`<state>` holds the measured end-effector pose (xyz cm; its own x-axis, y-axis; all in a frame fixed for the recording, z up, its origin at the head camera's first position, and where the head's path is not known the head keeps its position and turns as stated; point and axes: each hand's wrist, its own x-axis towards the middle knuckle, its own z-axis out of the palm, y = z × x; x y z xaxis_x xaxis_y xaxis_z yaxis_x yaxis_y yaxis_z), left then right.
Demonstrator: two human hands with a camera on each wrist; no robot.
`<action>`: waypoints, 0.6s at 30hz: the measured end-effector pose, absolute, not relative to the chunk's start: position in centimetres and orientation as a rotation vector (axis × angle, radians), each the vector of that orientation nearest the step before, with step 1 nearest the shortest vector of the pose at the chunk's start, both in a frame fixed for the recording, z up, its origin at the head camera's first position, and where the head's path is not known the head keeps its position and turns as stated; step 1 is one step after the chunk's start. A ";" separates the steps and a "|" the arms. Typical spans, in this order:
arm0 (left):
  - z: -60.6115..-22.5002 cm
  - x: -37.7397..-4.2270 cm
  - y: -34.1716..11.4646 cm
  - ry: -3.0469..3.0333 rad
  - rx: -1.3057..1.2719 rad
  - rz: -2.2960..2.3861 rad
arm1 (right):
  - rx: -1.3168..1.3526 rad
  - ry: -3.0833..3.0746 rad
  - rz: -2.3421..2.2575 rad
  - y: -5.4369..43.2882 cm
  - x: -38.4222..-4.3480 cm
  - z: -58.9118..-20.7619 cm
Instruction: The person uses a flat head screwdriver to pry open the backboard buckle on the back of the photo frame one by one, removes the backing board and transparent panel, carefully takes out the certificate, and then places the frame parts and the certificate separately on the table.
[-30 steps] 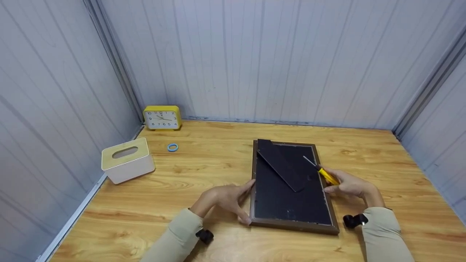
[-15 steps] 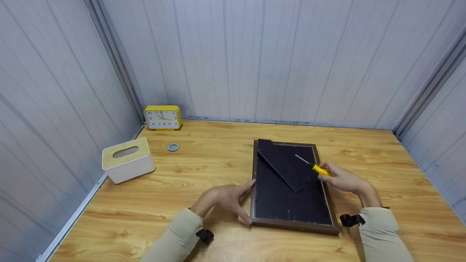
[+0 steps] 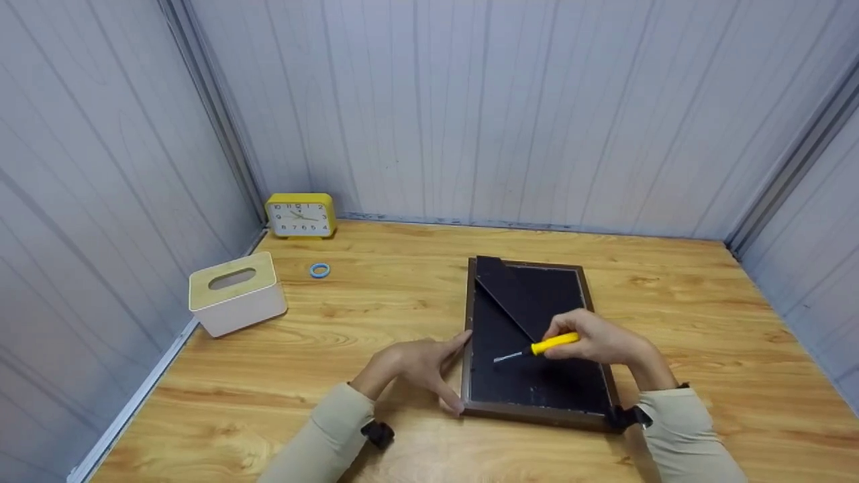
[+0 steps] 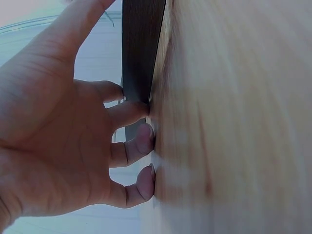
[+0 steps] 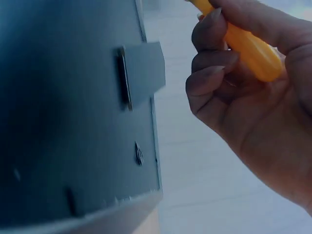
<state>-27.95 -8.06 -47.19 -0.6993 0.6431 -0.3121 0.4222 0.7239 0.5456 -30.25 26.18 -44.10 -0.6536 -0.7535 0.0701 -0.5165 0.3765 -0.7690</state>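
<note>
A dark picture frame [image 3: 517, 389] lies face down on the table, its black back panel up and its folded stand leg [image 3: 503, 295] slanting across it. My right hand [image 3: 590, 341] grips a yellow-handled screwdriver [image 3: 554, 344] above the frame's back, the metal shaft pointing left. The right wrist view has the fingers and thumb wrapped about the yellow handle [image 5: 256, 53]; the shaft is outside that view. Along the frame's left edge, my left hand [image 3: 423, 367] rests with thumb and index finger spread apart, touching its side. Its other fingers [image 4: 144, 139] touch the wooden tabletop.
Toward the back left stands a yellow alarm clock [image 3: 300, 216]. A tissue box [image 3: 238, 295] with a wood-coloured lid sits at the left edge, near a small blue ring [image 3: 319, 270]. Pale panelled walls [image 3: 443, 114] close off the back and both sides.
My right hand has moved from the frame's right edge leftward over its back, and the screwdriver has swung from pointing up-left to pointing left and slightly down. The left hand and frame stay put.
</note>
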 end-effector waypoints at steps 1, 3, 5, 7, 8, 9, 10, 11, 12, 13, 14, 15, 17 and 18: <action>-47.2 -27.9 -8.1 2.436 0.811 0.610 | -1.123 2.344 -1.149 25.9 -30.2 -44.1; -47.1 -27.9 -8.0 2.430 0.810 0.621 | -1.127 2.339 -1.134 25.4 -30.0 -44.1; -47.0 -27.9 -8.0 2.424 0.814 0.630 | -1.134 2.347 -1.106 24.9 -29.9 -44.3; -47.0 -27.9 -8.1 2.423 0.819 0.632 | -1.130 2.368 -1.065 24.5 -29.7 -44.3; -47.0 -27.9 -8.1 2.425 0.821 0.629 | -1.126 2.379 -1.045 24.4 -29.7 -44.3; -47.0 -28.0 -8.1 2.429 0.823 0.622 | -1.124 2.385 -1.026 24.2 -29.6 -44.3; -47.0 -28.0 -8.1 2.432 0.823 0.614 | -1.122 2.392 -1.005 24.1 -29.6 -44.3; -47.0 -28.0 -8.1 2.437 0.824 0.606 | -1.115 2.391 -0.993 24.1 -29.6 -44.3; -47.1 -28.0 -8.1 2.440 0.825 0.599 | -1.109 2.391 -0.980 24.0 -29.5 -44.3; -47.1 -28.0 -8.1 2.444 0.825 0.594 | -1.104 2.383 -0.974 23.9 -29.5 -44.3; -47.1 -28.0 -8.1 2.446 0.826 0.590 | -1.102 2.376 -0.969 23.9 -29.5 -44.4; -47.1 -28.0 -8.1 2.449 0.827 0.584 | -1.103 2.369 -0.963 23.9 -29.5 -44.4; -47.2 -28.0 -8.1 2.454 0.827 0.574 | -1.114 2.364 -0.953 23.9 -29.6 -44.6; -47.2 -28.0 -8.1 2.455 0.826 0.570 | -1.131 2.368 -0.940 23.8 -29.6 -44.7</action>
<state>-28.03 -8.08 -47.19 -0.6999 0.6440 -0.3088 0.4420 0.7302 0.5211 -29.60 23.84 -44.70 -0.6190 -0.7849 -0.0297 -0.5509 0.4608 -0.6958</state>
